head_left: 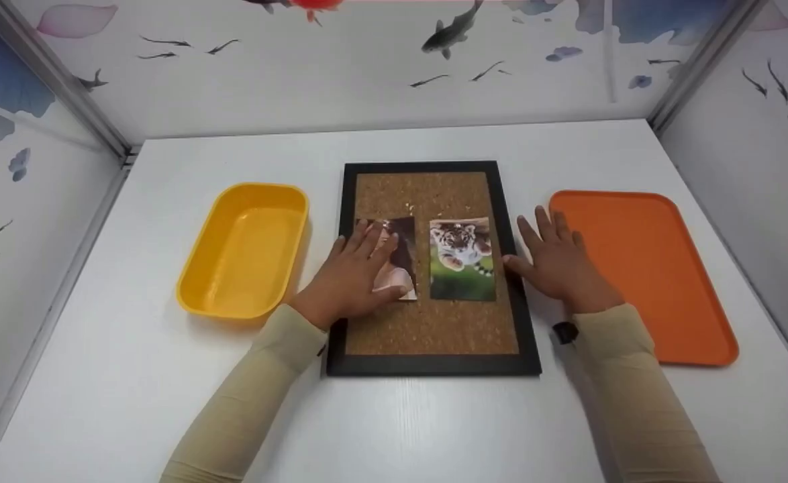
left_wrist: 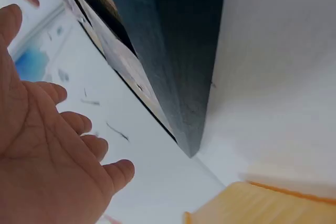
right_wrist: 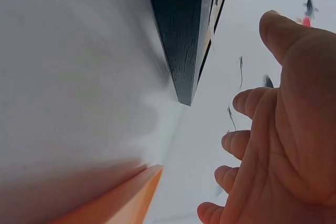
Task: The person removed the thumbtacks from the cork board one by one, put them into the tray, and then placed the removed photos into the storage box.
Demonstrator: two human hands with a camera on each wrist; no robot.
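The left hand point(head_left: 350, 278) hung palm down over the left part of the black-framed corkboard point(head_left: 434, 329), fingers spread, thumb held out wide. In the left wrist view its fingertips showed against the wall, apart from the board. The right hand point(head_left: 555, 268) also had its fingers spread and held nothing; its thumb reached over the board's right frame edge, the other fingers lying to the right of it. From these views I could not tell whether that thumb touched the frame.

Under the left hand, on the board's left half, lay a dark-toned photo print point(head_left: 406, 255), partly hidden. On the board's right half lay a tiger cub photo print point(head_left: 462, 258), upright and wholly in sight. A few bright specks above the prints were too small to identify.

Left of the board, apart from it, sat a deep yellow plastic tub point(head_left: 239, 268); right of it lay a flat orange tray point(head_left: 662, 282), partly behind the right hand. Beige sleeves point(head_left: 615, 335) came from below the board. All stood on a white tabletop point(head_left: 401, 429), and beyond the board rose a white wall point(head_left: 340, 100) with painted fish.
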